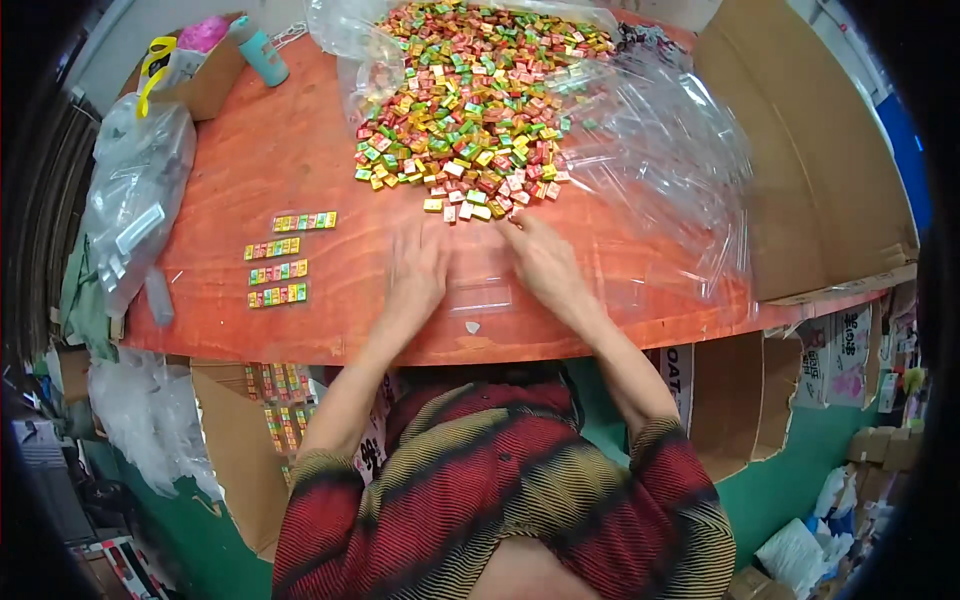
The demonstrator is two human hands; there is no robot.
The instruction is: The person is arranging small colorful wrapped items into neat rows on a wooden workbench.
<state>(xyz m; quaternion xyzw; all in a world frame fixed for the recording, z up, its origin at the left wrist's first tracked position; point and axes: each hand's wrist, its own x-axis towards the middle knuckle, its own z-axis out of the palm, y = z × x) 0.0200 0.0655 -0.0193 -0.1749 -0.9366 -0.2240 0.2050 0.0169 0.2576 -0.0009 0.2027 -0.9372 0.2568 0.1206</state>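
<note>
A big heap of small coloured blocks (455,120), red, yellow, green and pink, looking like wrapped sweets, covers the far middle of the table. My right hand (540,262) reaches its near edge, fingers drawn together against the blocks there; whatever is between the fingertips is too small to make out. My left hand (415,268) is over the table just left of it, its fingers smeared by motion. Between my hands lies a clear plastic tray (482,293), flat on the table. At the left, several filled clear packs (278,272) hold short rows of the same blocks.
Clear plastic packaging (660,150) spreads right of the heap, beside a tall cardboard flap (800,160). Far left are a light-blue bottle (262,55), a cardboard box (212,85) and a plastic bag (140,190). Below the table edge, an open carton (235,430) holds more filled packs.
</note>
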